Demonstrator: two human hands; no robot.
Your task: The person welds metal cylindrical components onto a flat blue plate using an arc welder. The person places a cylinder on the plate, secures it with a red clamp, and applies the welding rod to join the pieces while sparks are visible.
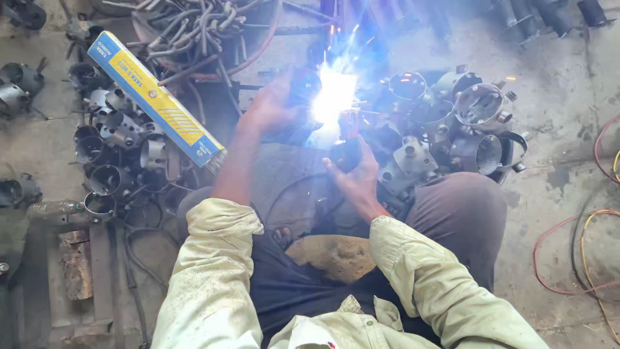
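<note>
A bright white-blue welding arc [334, 97] burns on the floor in front of me, with sparks flying upward. My left hand [271, 103] grips a dark round metal piece [303, 87] just left of the arc. My right hand [354, 171] is closed on a dark electrode holder [347, 152] whose tip points up into the glare. The glare hides the spot where the tip meets the metal. Both forearms come out of pale rolled-up sleeves.
A pile of short metal tube fittings [452, 129] lies right of the arc, another pile [116, 148] on the left. A long blue-and-yellow box of rods [155, 97] leans over the left pile. Bent rods [200, 26] lie behind. Red and yellow cables [581, 252] run along the right floor.
</note>
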